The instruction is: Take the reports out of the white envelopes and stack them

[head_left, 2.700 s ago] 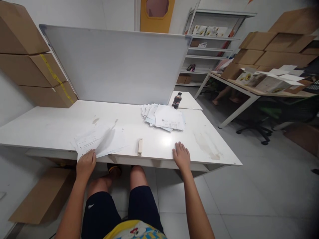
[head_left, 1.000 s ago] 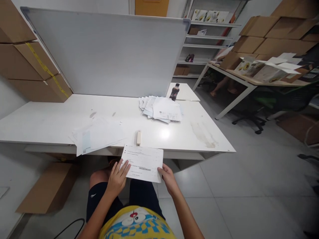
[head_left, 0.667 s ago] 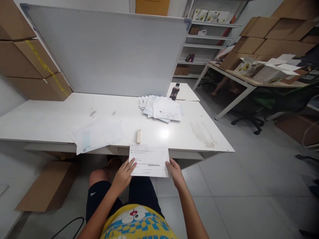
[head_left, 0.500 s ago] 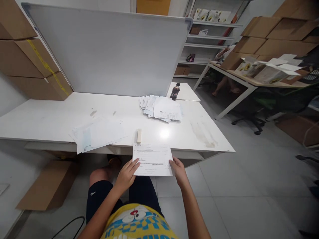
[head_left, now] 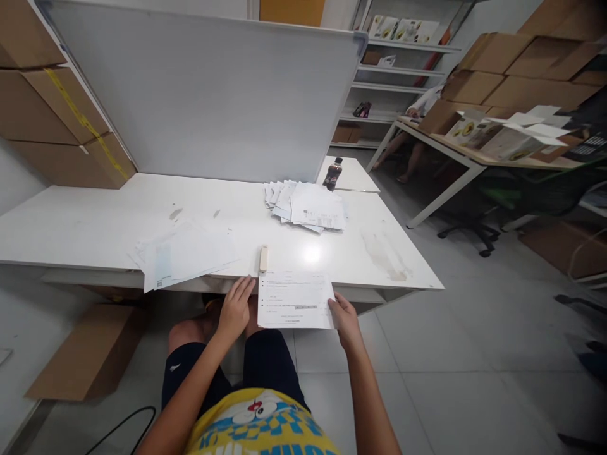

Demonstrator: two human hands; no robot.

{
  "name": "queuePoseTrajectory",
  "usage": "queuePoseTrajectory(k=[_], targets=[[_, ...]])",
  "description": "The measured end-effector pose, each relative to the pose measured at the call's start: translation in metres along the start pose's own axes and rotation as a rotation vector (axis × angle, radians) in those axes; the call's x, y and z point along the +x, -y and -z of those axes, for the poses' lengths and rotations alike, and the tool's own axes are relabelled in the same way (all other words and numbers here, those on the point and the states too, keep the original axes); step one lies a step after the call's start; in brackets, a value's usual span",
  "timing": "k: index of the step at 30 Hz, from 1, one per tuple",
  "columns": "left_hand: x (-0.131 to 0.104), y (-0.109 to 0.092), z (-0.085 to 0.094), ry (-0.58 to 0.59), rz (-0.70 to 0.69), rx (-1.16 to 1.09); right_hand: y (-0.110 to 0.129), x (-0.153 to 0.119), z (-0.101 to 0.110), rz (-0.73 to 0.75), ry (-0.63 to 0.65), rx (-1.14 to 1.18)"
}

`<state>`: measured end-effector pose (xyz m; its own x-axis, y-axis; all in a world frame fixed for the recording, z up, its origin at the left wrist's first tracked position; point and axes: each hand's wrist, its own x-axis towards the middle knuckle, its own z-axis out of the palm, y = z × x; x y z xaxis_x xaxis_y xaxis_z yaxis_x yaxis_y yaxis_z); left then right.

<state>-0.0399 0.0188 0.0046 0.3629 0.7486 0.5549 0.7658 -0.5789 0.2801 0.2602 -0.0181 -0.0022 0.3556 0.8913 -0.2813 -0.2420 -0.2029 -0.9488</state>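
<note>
Printed sheets of paper (head_left: 296,300) are pinched at their right edge by my right hand (head_left: 345,321), thumb on top. They extend over the desk's front edge. My left hand (head_left: 234,309) is apart from the sheets, just to their left, fingers stretched towards the desk edge and holding nothing. Right behind the sheets lies a small cream-coloured oblong object (head_left: 263,258), perhaps a stapler. A loose spread of papers (head_left: 190,256) lies on the desk to the left. Farther back on the right is a fanned pile of papers (head_left: 315,205).
A whiteboard (head_left: 203,95) stands along the back of the white desk (head_left: 104,208). A dark drink bottle (head_left: 333,174) is behind the pile. Cardboard boxes (head_left: 52,107) are stacked at left, and a carton (head_left: 90,354) sits on the floor. Another person sits behind the right-hand table (head_left: 441,142).
My left hand has let go of the sheets and moved left and slightly up towards the desk edge. The sheets, still in my right hand, have shifted slightly right.
</note>
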Motion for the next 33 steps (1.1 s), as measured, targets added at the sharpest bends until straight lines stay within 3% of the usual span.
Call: queuePoseTrajectory(k=[4,8,19,33], targets=[[0.028,-0.002,0.000,0.064,-0.029,0.016,-0.003,0.004,0.000,0.012,-0.016,-0.008],[0.042,-0.004,-0.006,0.139,-0.050,0.057,-0.006,0.006,-0.001,0.010,-0.003,0.005],[0.042,-0.001,-0.009,0.124,-0.047,0.057,-0.007,0.005,-0.010,-0.029,0.015,0.023],[0.033,-0.003,-0.022,0.078,0.014,0.081,-0.007,0.000,-0.019,0.015,-0.053,-0.015]])
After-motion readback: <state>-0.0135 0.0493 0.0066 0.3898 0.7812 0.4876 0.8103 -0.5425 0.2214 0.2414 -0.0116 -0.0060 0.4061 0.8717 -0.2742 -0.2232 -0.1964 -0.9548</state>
